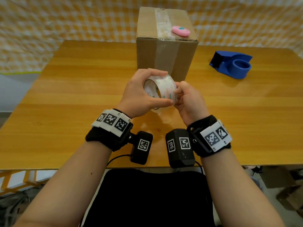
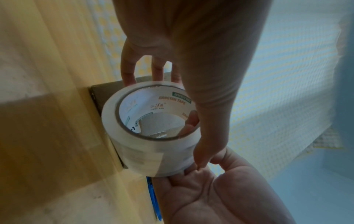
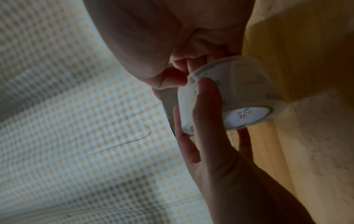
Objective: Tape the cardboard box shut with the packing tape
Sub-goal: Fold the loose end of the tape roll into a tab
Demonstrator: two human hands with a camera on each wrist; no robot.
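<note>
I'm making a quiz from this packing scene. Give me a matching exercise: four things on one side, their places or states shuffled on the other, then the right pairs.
Things
1. tape roll
2. cardboard box
3. pink object
4. blue tape dispenser

Places or states
A. lies on top of the box
B. sits on the table, right of the box, no roll in it
C. held above the table by the left hand, with the right hand pinching at its rim
D. stands at the table's far edge, tape strip across its top

Pairs: 1-C, 2-D, 3-A, 4-B
</note>
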